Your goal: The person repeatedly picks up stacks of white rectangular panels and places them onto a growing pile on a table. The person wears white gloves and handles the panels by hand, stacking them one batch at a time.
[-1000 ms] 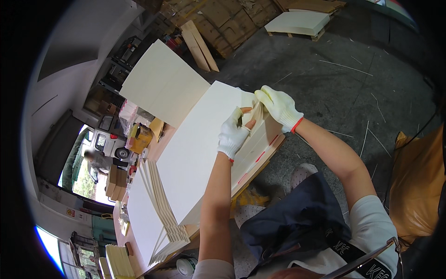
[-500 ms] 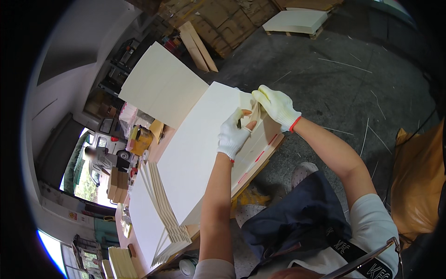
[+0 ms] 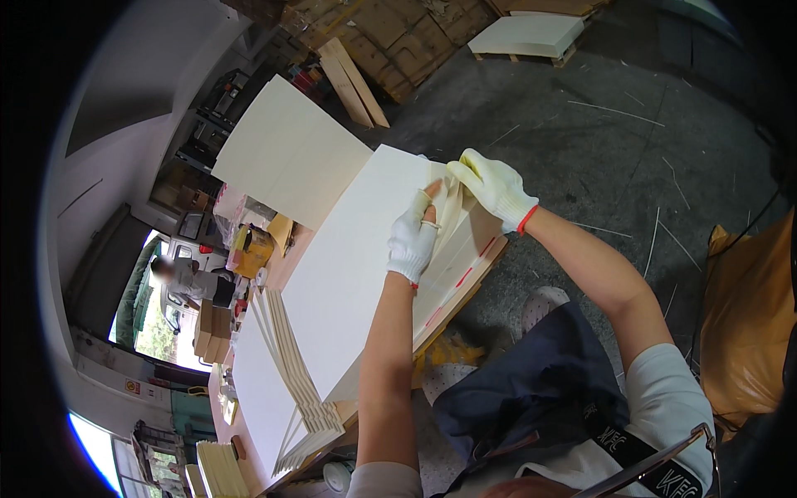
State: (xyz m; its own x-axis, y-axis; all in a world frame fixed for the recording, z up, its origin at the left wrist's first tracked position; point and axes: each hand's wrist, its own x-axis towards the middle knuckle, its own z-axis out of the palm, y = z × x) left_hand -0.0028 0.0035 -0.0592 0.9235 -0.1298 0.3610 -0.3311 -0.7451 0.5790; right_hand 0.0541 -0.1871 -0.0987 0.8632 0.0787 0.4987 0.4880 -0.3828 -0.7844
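Observation:
A tall stack of large white sheets (image 3: 357, 241) lies in front of me, with thin cream edge strips (image 3: 449, 199) bent up and fanned at its right end. My right hand (image 3: 496, 191), in a white knitted glove with a red cuff, is closed on the far end of these strips at the stack's corner. My left hand (image 3: 413, 241), gloved with the thumb and a fingertip bare, rests beside the strips on the top sheet. Its thumb and forefinger are apart. The other left fingers are partly hidden.
Bundled cream strips (image 3: 290, 365) lie across the stack's left part. A large pale board (image 3: 290, 153) stands out behind. A pallet of white sheets (image 3: 527, 37) sits far off; an orange-brown sack (image 3: 747, 324) is at right. Thin scraps litter the floor. Another person (image 3: 195, 282) stands at far left.
My left hand has drawn back slightly left from the strips, its fingers shifting. My right hand stays nearly in place. The person at far left has leaned toward the table.

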